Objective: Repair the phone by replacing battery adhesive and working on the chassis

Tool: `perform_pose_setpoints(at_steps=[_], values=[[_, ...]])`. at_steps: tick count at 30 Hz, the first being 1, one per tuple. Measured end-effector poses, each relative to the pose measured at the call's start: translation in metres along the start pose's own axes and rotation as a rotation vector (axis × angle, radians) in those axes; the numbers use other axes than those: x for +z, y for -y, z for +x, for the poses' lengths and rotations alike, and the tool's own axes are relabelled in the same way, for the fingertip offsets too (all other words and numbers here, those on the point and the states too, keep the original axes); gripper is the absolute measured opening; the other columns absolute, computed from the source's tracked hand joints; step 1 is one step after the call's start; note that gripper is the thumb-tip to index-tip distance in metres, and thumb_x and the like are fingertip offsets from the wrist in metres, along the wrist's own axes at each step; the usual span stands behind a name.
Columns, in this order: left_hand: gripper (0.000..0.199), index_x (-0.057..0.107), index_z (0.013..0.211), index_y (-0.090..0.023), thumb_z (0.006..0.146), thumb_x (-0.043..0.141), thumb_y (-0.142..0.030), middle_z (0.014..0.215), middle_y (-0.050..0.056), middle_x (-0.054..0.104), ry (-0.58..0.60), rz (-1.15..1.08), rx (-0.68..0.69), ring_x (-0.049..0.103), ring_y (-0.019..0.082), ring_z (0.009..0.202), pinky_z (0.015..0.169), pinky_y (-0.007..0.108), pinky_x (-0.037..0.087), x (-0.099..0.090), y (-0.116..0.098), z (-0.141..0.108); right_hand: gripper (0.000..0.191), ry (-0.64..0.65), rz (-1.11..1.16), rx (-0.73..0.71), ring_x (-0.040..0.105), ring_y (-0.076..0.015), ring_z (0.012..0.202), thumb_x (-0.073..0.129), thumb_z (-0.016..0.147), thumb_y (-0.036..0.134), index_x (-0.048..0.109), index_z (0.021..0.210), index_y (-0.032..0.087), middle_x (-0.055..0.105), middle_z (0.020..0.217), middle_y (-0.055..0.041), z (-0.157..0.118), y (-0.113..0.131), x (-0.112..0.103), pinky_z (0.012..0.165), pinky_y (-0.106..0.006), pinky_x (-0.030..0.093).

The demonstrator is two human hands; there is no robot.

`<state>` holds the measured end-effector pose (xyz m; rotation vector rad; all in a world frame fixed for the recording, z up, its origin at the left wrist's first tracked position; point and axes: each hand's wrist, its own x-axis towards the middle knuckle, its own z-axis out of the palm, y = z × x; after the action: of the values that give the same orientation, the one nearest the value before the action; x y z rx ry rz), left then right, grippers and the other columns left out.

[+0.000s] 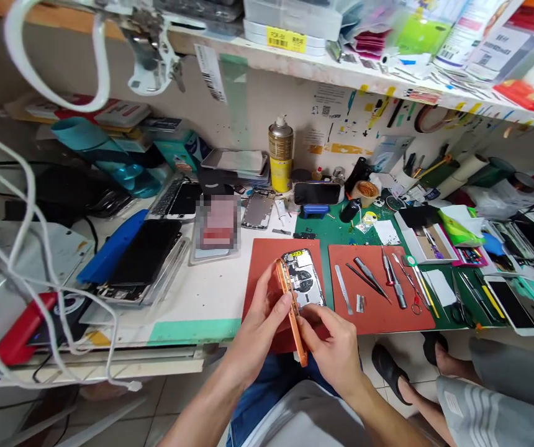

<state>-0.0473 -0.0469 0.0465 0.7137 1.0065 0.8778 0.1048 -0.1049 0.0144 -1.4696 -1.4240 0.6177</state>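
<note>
My left hand [266, 308] is closed around the upper end of an orange phone frame [298, 335], its thumb lying along the edge. On the other side my right hand [330, 338] grips the same frame lower down with bent fingers. The frame stands nearly edge-on to me, so its flat faces are mostly hidden. Just behind it, an opened phone [305, 276] with bare inner parts, a round dark coil and a yellow sticker lies on a reddish-brown mat [260, 261]. My right fingers overlap its lower end in the picture; whether they touch it I cannot tell.
A second mat [341, 248] on the right bears tweezers [369, 282], screwdrivers [395, 285] and a small clear piece. Scissors [460, 307] and a white phone [511, 304] lie farther right. White cables [34, 248] hang at left. Another person's legs [434, 400] are at lower right.
</note>
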Motion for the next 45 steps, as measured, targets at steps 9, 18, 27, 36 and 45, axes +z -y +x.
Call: perform_pose_setpoints(at_steps=[9, 18, 27, 36, 45], values=[[0.098, 0.034, 0.170, -0.042, 0.089, 0.085, -0.062, 0.135, 0.006, 0.076, -0.009, 0.041, -0.065, 0.071, 0.031, 0.131, 0.115, 0.044, 0.054, 0.012, -0.003, 0.003, 0.012, -0.067, 0.154, 0.152, 0.079, -0.0175, 0.080, 0.070, 0.100, 0.026, 0.081, 0.103, 0.021, 0.084, 0.094, -0.0048, -0.002, -0.005, 0.000, 0.072, -0.024, 0.064], [0.095, 0.031, 0.170, -0.047, 0.091, 0.081, -0.064, 0.142, 0.005, 0.072, -0.019, 0.077, -0.109, 0.071, 0.030, 0.128, 0.101, 0.040, 0.062, 0.023, -0.013, 0.002, 0.014, -0.058, 0.349, 0.344, 0.077, -0.0169, 0.075, 0.071, 0.096, 0.030, 0.080, 0.101, 0.021, 0.082, 0.088, -0.0043, 0.005, -0.003, -0.002, 0.069, -0.023, 0.062], [0.094, 0.036, 0.168, -0.043, 0.089, 0.083, -0.065, 0.137, 0.006, 0.073, -0.037, 0.085, -0.086, 0.074, 0.030, 0.121, 0.100, 0.040, 0.062, 0.022, -0.011, 0.005, 0.018, -0.054, 0.433, 0.395, 0.076, -0.0164, 0.074, 0.072, 0.095, 0.030, 0.081, 0.105, 0.019, 0.082, 0.089, -0.0058, 0.004, -0.004, -0.002, 0.070, -0.025, 0.062], [0.097, 0.031, 0.170, -0.045, 0.090, 0.082, -0.066, 0.146, 0.007, 0.069, -0.040, 0.091, -0.081, 0.073, 0.030, 0.125, 0.097, 0.038, 0.064, 0.017, -0.008, 0.007, 0.018, -0.032, 0.451, 0.417, 0.075, -0.0162, 0.075, 0.072, 0.095, 0.032, 0.081, 0.105, 0.019, 0.081, 0.089, -0.0057, 0.004, -0.001, -0.004, 0.070, -0.024, 0.061], [0.088, 0.039, 0.166, -0.044, 0.091, 0.082, -0.064, 0.146, 0.005, 0.069, -0.045, 0.092, -0.076, 0.072, 0.029, 0.126, 0.097, 0.037, 0.063, 0.021, -0.017, 0.001, 0.017, -0.034, 0.452, 0.415, 0.073, -0.0152, 0.073, 0.075, 0.093, 0.033, 0.081, 0.103, 0.020, 0.080, 0.086, -0.0043, 0.003, 0.001, 0.000, 0.069, -0.024, 0.060]])
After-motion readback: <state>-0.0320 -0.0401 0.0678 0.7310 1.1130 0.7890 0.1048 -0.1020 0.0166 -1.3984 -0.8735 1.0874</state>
